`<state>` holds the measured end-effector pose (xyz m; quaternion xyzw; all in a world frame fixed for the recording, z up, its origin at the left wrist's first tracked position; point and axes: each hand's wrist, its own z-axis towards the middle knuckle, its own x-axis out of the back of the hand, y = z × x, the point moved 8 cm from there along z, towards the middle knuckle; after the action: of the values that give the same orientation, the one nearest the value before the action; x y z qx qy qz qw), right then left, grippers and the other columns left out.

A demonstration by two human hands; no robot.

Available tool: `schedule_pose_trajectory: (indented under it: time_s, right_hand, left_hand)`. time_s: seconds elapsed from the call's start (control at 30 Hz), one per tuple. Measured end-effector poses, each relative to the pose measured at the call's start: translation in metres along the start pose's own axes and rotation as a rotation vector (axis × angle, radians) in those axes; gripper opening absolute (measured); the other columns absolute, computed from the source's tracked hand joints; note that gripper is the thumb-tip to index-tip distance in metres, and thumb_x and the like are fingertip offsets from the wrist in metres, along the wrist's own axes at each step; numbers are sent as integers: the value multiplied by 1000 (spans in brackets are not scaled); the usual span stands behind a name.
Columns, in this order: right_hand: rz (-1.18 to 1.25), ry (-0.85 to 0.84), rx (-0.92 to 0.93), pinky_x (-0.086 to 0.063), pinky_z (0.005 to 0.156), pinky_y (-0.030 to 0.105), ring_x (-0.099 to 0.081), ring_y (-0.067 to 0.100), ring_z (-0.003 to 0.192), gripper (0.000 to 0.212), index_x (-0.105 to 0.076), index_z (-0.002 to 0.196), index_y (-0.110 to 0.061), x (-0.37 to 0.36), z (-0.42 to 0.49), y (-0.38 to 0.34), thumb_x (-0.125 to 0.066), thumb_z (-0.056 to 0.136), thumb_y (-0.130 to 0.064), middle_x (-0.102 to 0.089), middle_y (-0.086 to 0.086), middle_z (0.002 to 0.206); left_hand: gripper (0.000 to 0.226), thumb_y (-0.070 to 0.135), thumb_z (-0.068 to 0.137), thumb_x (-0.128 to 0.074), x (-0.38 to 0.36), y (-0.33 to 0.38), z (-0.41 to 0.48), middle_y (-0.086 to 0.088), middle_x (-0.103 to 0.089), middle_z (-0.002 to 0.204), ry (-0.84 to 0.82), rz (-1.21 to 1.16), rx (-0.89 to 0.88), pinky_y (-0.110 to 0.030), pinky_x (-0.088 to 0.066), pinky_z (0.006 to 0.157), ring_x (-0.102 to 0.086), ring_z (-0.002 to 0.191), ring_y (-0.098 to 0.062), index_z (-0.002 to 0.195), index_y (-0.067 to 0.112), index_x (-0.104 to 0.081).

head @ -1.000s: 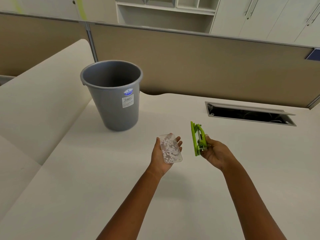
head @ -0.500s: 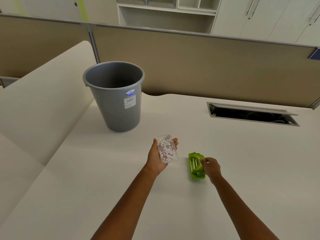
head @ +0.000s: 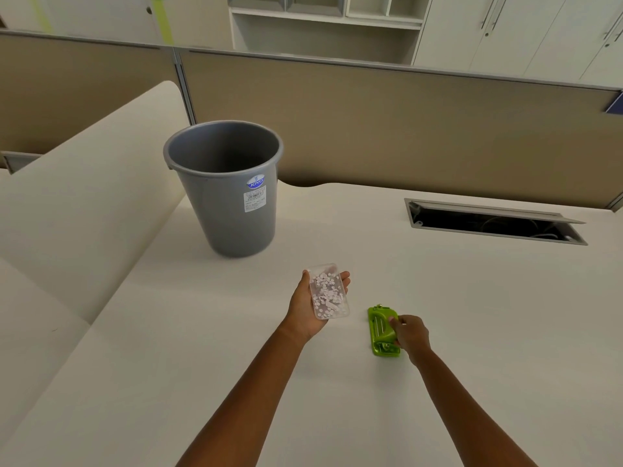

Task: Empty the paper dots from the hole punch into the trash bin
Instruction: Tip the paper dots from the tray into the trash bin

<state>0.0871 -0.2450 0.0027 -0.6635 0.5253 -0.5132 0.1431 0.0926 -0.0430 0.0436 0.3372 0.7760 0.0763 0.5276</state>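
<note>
My left hand holds a clear plastic tray flat on its palm, with many white paper dots lying in it. The green hole punch lies on the white desk to the right of that hand. My right hand rests on the punch's right side with fingers curled on it. The grey trash bin stands upright on the desk, beyond and to the left of the tray, its mouth open.
A beige partition wall runs along the desk's far edge. An open cable hatch is cut into the desk at the back right. A second desk surface rises on the left beside the bin.
My right hand lowered the green hole punch from upright in the air to flat on the desk. My left hand kept the tray of dots level, shifting slightly.
</note>
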Motion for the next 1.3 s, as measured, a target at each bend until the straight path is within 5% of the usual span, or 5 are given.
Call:
schedule_pose_trajectory:
  time_s: [0.13, 0.27, 0.63, 1.17, 1.3]
  right_hand:
    - [-66, 9, -14, -50, 76, 41, -54, 31, 76, 23, -58, 71, -2, 3, -3, -2, -55, 88, -17, -56, 17, 74]
    - [-157, 141, 131, -39, 95, 33, -54, 34, 116, 38, -57, 117, 5, 17, -17, -31, -53, 90, -21, -62, 22, 120]
    - [595, -595, 4, -59, 62, 20, -69, 17, 71, 18, -60, 100, 3, -41, -83, -99, -47, 90, -5, -67, 13, 89]
    - [576, -539, -19, -57, 48, 21, -69, 15, 47, 12, -61, 89, 10, -48, -89, -132, -53, 80, 8, -71, 6, 52]
    - [557, -519, 38, -56, 46, 20, -68, 13, 44, 25, -60, 103, 17, -48, -84, -159, -56, 80, 8, -69, 5, 47]
  left_hand:
    - [56, 45, 99, -17, -3, 0, -1, -12, -76, 81, -3, -3, 2, -29, -45, 85, -72, 80, -19, 106, 6, -57]
    - [55, 45, 99, -14, -5, 2, -2, -7, -77, 79, -3, 34, 13, -29, -44, 81, -60, 91, -18, 104, 11, -57]
    - [61, 45, 100, -9, -17, 9, -6, -7, -70, 93, -31, 122, -5, -34, -47, 74, -68, 76, -22, 141, 9, -36]
    - [56, 42, 100, -15, -10, 40, -3, -8, -72, 86, 58, 129, -59, -26, -54, 61, -64, 75, -19, 115, 6, -55]
    - [54, 37, 101, -21, -16, 65, -10, -15, -58, 127, 137, 182, -112, -37, -45, 94, -57, 117, -28, 140, 3, -37]
